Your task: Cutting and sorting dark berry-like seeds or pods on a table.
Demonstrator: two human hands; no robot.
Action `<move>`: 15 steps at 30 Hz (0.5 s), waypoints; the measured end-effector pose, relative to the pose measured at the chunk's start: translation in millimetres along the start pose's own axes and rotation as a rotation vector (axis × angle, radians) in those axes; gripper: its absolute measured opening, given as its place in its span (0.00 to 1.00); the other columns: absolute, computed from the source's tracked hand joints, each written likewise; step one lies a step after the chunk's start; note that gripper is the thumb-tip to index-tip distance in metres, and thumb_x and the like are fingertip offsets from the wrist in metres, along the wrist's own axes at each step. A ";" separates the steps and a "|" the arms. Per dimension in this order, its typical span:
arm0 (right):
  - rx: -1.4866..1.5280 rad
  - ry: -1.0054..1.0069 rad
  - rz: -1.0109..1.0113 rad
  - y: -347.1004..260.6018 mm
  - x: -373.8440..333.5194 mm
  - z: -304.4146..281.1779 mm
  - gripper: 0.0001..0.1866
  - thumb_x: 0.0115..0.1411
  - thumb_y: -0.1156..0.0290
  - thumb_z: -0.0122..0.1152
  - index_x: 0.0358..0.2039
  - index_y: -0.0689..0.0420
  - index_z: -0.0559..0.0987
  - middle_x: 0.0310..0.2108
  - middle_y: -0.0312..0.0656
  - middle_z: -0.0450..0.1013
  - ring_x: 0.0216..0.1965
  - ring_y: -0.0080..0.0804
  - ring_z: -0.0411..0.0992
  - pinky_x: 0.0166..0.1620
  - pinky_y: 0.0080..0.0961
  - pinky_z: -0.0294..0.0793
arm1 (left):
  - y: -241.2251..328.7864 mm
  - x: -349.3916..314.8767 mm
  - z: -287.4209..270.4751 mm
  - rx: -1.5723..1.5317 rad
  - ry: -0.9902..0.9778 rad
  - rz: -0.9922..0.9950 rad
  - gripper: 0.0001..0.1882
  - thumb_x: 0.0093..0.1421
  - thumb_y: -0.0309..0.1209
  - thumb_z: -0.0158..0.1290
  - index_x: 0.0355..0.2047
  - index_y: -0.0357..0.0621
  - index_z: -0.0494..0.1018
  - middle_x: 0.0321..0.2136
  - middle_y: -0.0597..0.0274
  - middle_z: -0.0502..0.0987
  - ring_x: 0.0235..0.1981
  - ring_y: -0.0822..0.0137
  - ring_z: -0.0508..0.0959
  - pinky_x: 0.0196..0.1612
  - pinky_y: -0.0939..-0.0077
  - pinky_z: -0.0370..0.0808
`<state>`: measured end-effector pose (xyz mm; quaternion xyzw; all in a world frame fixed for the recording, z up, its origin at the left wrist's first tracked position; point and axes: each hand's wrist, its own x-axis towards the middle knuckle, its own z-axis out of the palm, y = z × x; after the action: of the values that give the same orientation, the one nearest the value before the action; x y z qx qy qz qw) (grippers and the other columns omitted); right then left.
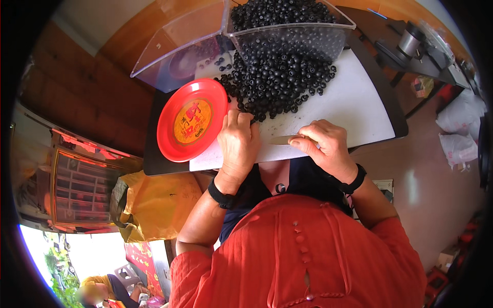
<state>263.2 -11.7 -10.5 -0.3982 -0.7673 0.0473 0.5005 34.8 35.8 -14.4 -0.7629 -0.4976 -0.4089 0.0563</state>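
Observation:
A heap of small, round, black bead-like pieces (280, 77) lies on a white board (354, 97) in front of me. My left hand (239, 141) is at the heap's near left edge, fingers curled inward; whatever they pinch is hidden. Held in my right hand (328, 146) is a small knife (281, 139), thumb along it and its thin blade pointing left toward my left hand. Left of my hands rests a red round plate (169, 120) with a yellow printed centre and nothing on it.
Behind the heap stands a clear plastic bin (341, 23) full of the same black pieces. Another clear bin (149, 49) sits left of it. A yellow bag (159, 203) hangs at the table's left; white plastic bags (459, 146) lie at right. Another person (110, 287) sits far lower left.

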 end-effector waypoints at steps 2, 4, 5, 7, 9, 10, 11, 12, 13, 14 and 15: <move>0.000 0.001 0.002 0.4 0.8 -1.3 0.13 0.58 0.62 0.77 0.28 0.55 0.80 0.22 0.39 0.75 0.23 0.38 0.73 0.28 0.35 0.71 | 2.3 -2.0 -3.0 -0.075 -0.048 -0.007 0.06 0.53 0.21 0.60 0.32 0.39 0.76 0.34 0.51 0.76 0.35 0.47 0.79 0.35 0.53 0.77; -0.002 -0.019 0.019 -0.3 1.8 -3.1 0.14 0.58 0.62 0.77 0.28 0.56 0.80 0.23 0.39 0.76 0.24 0.39 0.74 0.28 0.35 0.71 | 2.9 -5.8 -6.6 -0.135 -0.095 -0.054 0.06 0.53 0.21 0.60 0.31 0.39 0.75 0.33 0.52 0.75 0.35 0.47 0.79 0.35 0.53 0.77; -0.010 -0.017 0.015 0.0 2.6 -3.5 0.14 0.58 0.62 0.77 0.28 0.56 0.80 0.23 0.39 0.76 0.24 0.39 0.74 0.28 0.35 0.71 | 3.0 -6.1 -7.3 -0.196 -0.144 -0.101 0.06 0.53 0.21 0.60 0.31 0.40 0.75 0.33 0.52 0.75 0.34 0.47 0.79 0.34 0.53 0.77; 0.020 -0.023 0.040 0.9 3.5 -3.0 0.14 0.58 0.62 0.77 0.28 0.56 0.80 0.23 0.40 0.76 0.24 0.40 0.75 0.28 0.36 0.72 | 5.9 -2.7 -10.4 -0.217 -0.133 -0.090 0.06 0.53 0.20 0.60 0.31 0.40 0.75 0.33 0.52 0.75 0.34 0.47 0.79 0.35 0.53 0.77; 0.010 -0.041 0.041 0.4 5.3 -4.4 0.14 0.58 0.62 0.77 0.28 0.57 0.80 0.23 0.40 0.76 0.24 0.40 0.75 0.28 0.36 0.72 | 5.8 -0.3 -12.5 -0.239 -0.119 -0.081 0.06 0.54 0.20 0.59 0.32 0.40 0.74 0.33 0.53 0.76 0.33 0.47 0.79 0.35 0.53 0.77; 0.009 -0.061 0.048 0.9 6.1 -4.8 0.14 0.58 0.62 0.77 0.28 0.57 0.80 0.23 0.41 0.76 0.25 0.41 0.75 0.28 0.36 0.72 | 3.1 0.4 -12.0 -0.260 -0.106 -0.053 0.07 0.54 0.19 0.60 0.33 0.39 0.74 0.33 0.53 0.76 0.32 0.50 0.81 0.34 0.57 0.78; 0.015 -0.058 0.043 2.8 5.4 -3.5 0.14 0.58 0.63 0.77 0.28 0.57 0.80 0.23 0.41 0.76 0.24 0.42 0.75 0.28 0.37 0.72 | 1.3 0.7 -11.8 -0.282 -0.094 -0.025 0.08 0.55 0.17 0.61 0.33 0.37 0.74 0.34 0.53 0.77 0.31 0.53 0.82 0.33 0.61 0.79; 0.003 -0.057 0.033 3.5 5.7 -4.1 0.14 0.58 0.63 0.77 0.28 0.57 0.80 0.23 0.41 0.76 0.24 0.42 0.75 0.28 0.37 0.72 | 0.5 1.0 -11.8 -0.289 -0.083 -0.019 0.08 0.55 0.17 0.61 0.33 0.37 0.74 0.34 0.53 0.77 0.31 0.53 0.82 0.33 0.61 0.79; 0.026 -0.076 0.053 4.0 6.6 -5.2 0.14 0.58 0.63 0.77 0.28 0.58 0.80 0.23 0.42 0.76 0.24 0.42 0.75 0.28 0.37 0.72 | 0.1 1.3 -11.7 -0.288 -0.109 0.010 0.07 0.55 0.18 0.61 0.33 0.39 0.74 0.34 0.54 0.77 0.33 0.50 0.82 0.34 0.58 0.79; 0.051 -0.096 0.074 3.2 6.9 -6.2 0.14 0.58 0.63 0.77 0.27 0.58 0.80 0.22 0.42 0.76 0.24 0.43 0.75 0.28 0.37 0.72 | 0.3 0.2 -12.5 -0.284 -0.137 0.038 0.07 0.55 0.19 0.60 0.33 0.40 0.74 0.34 0.54 0.77 0.34 0.48 0.81 0.35 0.56 0.79; 0.080 -0.103 0.083 2.9 7.8 -8.0 0.14 0.59 0.64 0.77 0.28 0.59 0.81 0.22 0.43 0.76 0.23 0.40 0.74 0.27 0.35 0.71 | 3.5 0.6 -14.6 -0.309 -0.148 0.070 0.07 0.55 0.19 0.60 0.34 0.41 0.75 0.34 0.55 0.77 0.34 0.49 0.81 0.35 0.56 0.79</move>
<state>269.8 -7.2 -2.2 -0.4064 -0.7725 0.1188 0.4733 29.5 27.3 -3.2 -0.8073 -0.4047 -0.4212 -0.0844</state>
